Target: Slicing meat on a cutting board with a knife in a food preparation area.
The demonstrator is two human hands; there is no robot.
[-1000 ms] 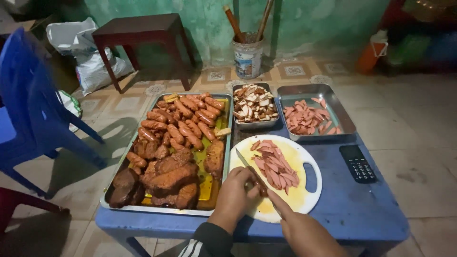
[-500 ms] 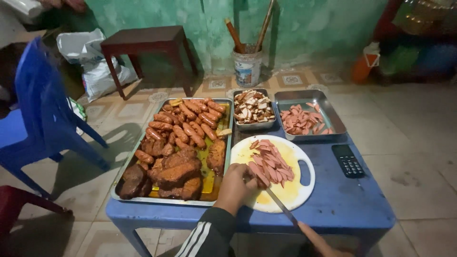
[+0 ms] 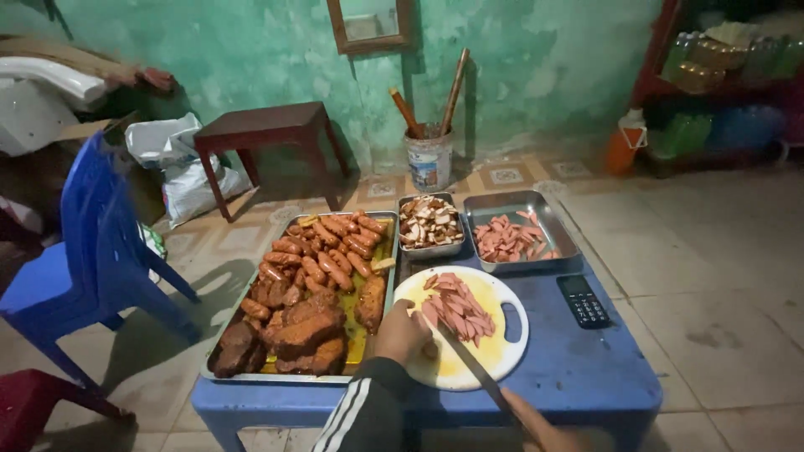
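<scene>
Sausage slices (image 3: 458, 308) piled on round white cutting board (image 3: 511, 335), board on blue counter (image 3: 586, 368). Left hand (image 3: 400, 333) rests closed on board's near-left edge, beside pile; whether it grips anything, cannot tell. Right hand (image 3: 536, 428) at bottom frame edge, closed around knife (image 3: 469, 364) handle, blade tip reaching pile. Large steel tray (image 3: 219, 356) left: whole sausages, dark grilled meat slabs. Small steel pan (image 3: 429, 249): pale and brown chopped pieces. Wider steel pan (image 3: 563, 243): more pink slices. Black calculator (image 3: 583, 300) right of board.
</scene>
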